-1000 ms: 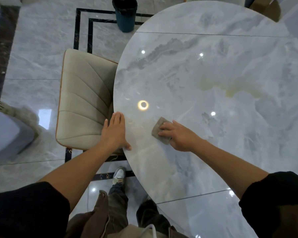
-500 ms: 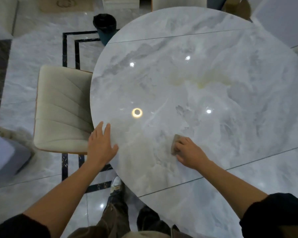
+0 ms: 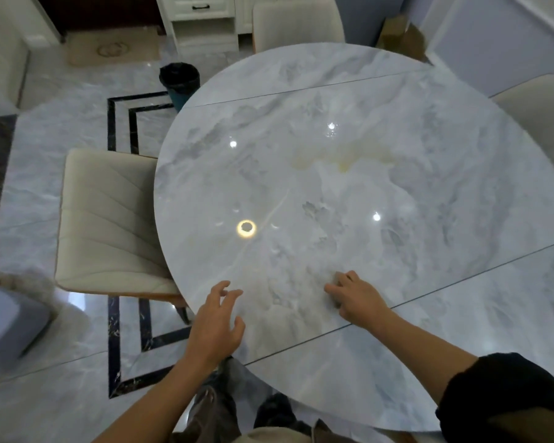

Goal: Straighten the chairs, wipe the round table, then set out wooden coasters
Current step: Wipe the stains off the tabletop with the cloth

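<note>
The round marble table (image 3: pixel 381 129) fills the middle of the view, with a yellowish patch (image 3: pixel 343 164) near its centre. My right hand (image 3: pixel 357 300) lies on the near part of the tabletop. Its bent fingers cover a small grey-brown cloth (image 3: pixel 337 277), of which only a sliver shows at the fingertips. My left hand (image 3: pixel 218 318) is at the table's near-left edge, fingers spread and relaxed, holding nothing. One cream chair (image 3: pixel 109 219) is tucked under the left side, a second (image 3: pixel 298 20) stands at the far side and a third (image 3: pixel 538 123) at the right. No coasters are in view.
A dark bin (image 3: pixel 179 81) stands on the marble floor beyond the left chair. A white cabinet (image 3: pixel 202 24) and a floor mat (image 3: pixel 115 49) are at the back, a cardboard box (image 3: pixel 400 33) at the back right. A grey block (image 3: pixel 7 321) sits at the left.
My right hand has slid the cloth rightward along the near tabletop. My left hand left its flat rest at the edge and spread its fingers. The view now takes in more of the room.
</note>
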